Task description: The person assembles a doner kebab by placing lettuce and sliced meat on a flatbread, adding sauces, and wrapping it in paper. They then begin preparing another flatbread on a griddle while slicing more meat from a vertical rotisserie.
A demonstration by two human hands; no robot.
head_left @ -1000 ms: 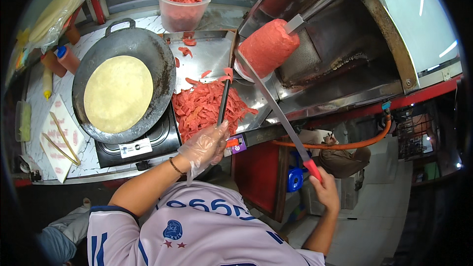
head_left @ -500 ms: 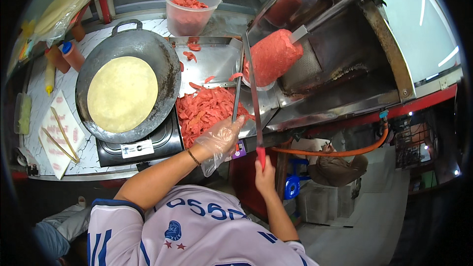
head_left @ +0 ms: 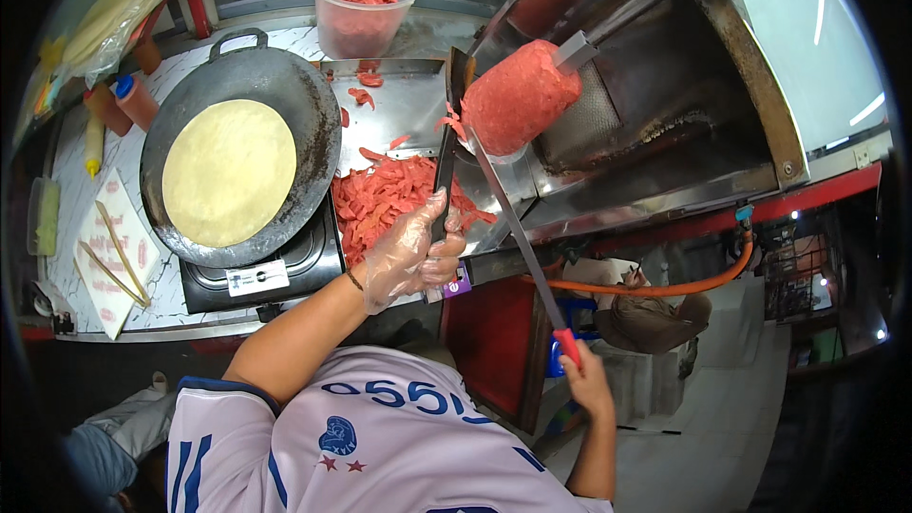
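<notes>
In my gloved left hand (head_left: 416,242) is a long, narrow, dark metal utensil (head_left: 444,166), its exact kind unclear. It stands beside the cone of red meat (head_left: 522,100) on the spit, with meat strips at its upper part. My right hand (head_left: 586,378), bare, grips the red handle of a long knife (head_left: 518,233). The knife slants up to the left, and its tip end is at the lower left side of the meat. Below the utensil, a heap of sliced red meat (head_left: 385,204) lies in the metal tray (head_left: 385,128).
Left of the tray, a flatbread (head_left: 230,171) lies on a black griddle pan (head_left: 318,123) over a stove (head_left: 309,280). Behind stands a clear bucket (head_left: 366,33) of meat strips. Sauce bottles (head_left: 137,104) and tongs (head_left: 116,273) on paper are farther left. An orange hose (head_left: 655,290) hangs at right.
My right hand has moved down and right, tilting the knife so its tip end is at the meat's lower left. My left hand has turned and shifted slightly left with the utensil.
</notes>
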